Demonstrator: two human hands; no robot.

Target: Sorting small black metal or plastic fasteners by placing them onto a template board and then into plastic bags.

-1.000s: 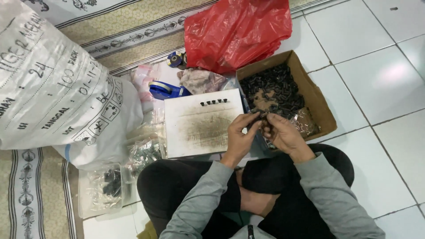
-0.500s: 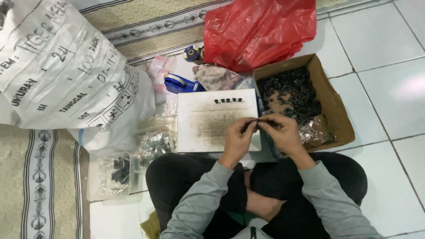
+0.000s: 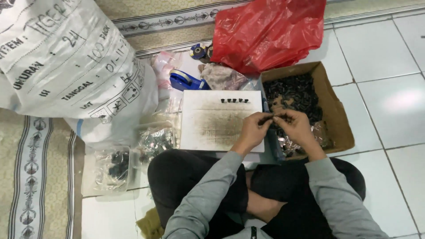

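Note:
I sit cross-legged on the floor in grey sleeves. My left hand (image 3: 253,130) and my right hand (image 3: 295,126) meet fingertip to fingertip over the right edge of a white smudged board (image 3: 212,124), pinching a small dark part (image 3: 272,117) between them. A short row of small black parts (image 3: 233,100) stands along the board's far edge. Just right of my hands, a brown cardboard box (image 3: 338,119) holds several small black parts.
A big white printed sack (image 3: 66,66) fills the left. A red plastic bag (image 3: 270,31) lies behind the box. A blue tape dispenser (image 3: 183,81), clear bags of small parts (image 3: 155,139) and a patterned mat (image 3: 31,177) surround the board. White floor tiles (image 3: 389,88) lie at right.
The view has shifted slightly, moving the scene right and down in the frame. My hands stay together over the board's right edge, fingers working the small part.

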